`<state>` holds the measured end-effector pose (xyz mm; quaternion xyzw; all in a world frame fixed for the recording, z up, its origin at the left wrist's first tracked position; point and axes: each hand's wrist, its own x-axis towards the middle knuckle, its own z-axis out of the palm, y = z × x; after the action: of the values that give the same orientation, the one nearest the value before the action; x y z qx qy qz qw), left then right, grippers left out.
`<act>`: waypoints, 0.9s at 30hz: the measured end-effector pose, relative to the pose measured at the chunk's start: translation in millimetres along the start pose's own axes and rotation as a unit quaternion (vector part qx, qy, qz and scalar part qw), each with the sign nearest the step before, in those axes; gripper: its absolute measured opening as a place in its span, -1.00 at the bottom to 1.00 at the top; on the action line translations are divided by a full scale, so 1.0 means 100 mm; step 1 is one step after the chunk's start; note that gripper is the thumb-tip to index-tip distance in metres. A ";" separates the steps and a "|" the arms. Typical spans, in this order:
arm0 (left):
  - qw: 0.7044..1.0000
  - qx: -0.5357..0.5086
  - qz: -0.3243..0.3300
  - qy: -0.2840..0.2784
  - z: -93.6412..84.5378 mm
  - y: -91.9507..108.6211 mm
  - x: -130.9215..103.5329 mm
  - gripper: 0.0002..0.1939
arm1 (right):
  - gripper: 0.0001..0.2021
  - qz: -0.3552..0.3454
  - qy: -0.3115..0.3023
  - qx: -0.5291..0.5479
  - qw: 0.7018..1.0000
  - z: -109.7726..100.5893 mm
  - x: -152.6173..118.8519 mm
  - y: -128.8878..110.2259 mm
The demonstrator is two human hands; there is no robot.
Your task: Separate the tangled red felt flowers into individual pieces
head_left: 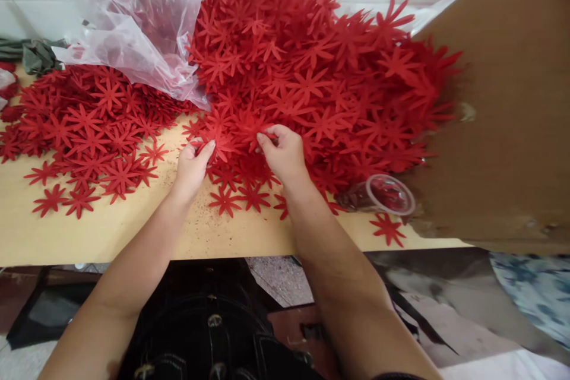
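Note:
A large heap of red flower-shaped pieces (307, 86) covers the middle and right of the pale wooden table. My left hand (193, 163) pinches a red flower piece (221, 139) between thumb and fingers at the heap's front left. Just to the right, my right hand (282, 151) has its thumb and forefinger closed at the edge of red petals; whether they belong to the same piece cannot be made out. A smaller pile of red flower pieces (89, 130) lies to the left of my hands.
Crumpled clear plastic (151, 41) lies between the piles at the back. A clear plastic cup (389, 195) lies tipped on its side at the right front. A cardboard sheet (503, 113) stands at the right. The table edge (102, 258) runs in front of my body.

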<state>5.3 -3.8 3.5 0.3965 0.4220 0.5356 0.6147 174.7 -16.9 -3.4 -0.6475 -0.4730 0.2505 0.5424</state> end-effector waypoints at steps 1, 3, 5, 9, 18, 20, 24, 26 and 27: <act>1.000 -0.002 -0.002 0.002 0.00 0.00 0.00 -0.86 | -0.92 0.009 -0.008 0.007 1.000 0.00 0.01 -0.01; 1.000 -0.006 -0.002 0.004 0.00 0.00 0.00 -0.86 | -0.79 -0.001 -0.016 -0.008 1.000 0.01 0.00 -0.03; 1.000 -0.008 0.005 0.004 0.00 0.00 0.01 -0.86 | -0.66 -0.036 -0.011 -0.045 0.998 0.00 -0.01 -0.07; 1.000 -0.005 0.019 -0.001 -0.01 0.00 0.01 -0.83 | -0.55 -0.075 0.010 -0.081 0.994 0.00 -0.01 -0.11; 1.000 -0.010 0.022 -0.003 -0.02 0.01 -0.01 -0.82 | -0.53 -0.034 0.011 0.050 0.998 0.10 0.15 0.05; 1.000 -0.002 0.019 -0.004 -0.02 0.01 -0.01 -0.83 | -0.53 -0.062 0.021 -0.017 0.998 0.00 0.04 -0.03; 1.000 0.010 0.029 -0.002 -0.02 0.00 0.00 -0.82 | -0.68 -0.121 -0.122 -0.254 0.952 -0.28 -0.46 -0.26; 0.999 0.017 0.033 -0.002 -0.01 0.00 0.00 -0.81 | -0.70 -0.111 -0.208 -0.346 0.908 -0.36 -0.71 -0.30; 0.999 0.021 0.031 -0.004 -0.01 0.00 0.00 -0.81 | -0.70 -0.099 -0.227 -0.373 0.894 -0.38 -0.81 -0.28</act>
<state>4.6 -3.4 2.8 0.4243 0.4188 0.5437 0.5908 162.3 -107.1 18.6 -0.6778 -0.7035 0.1407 0.1609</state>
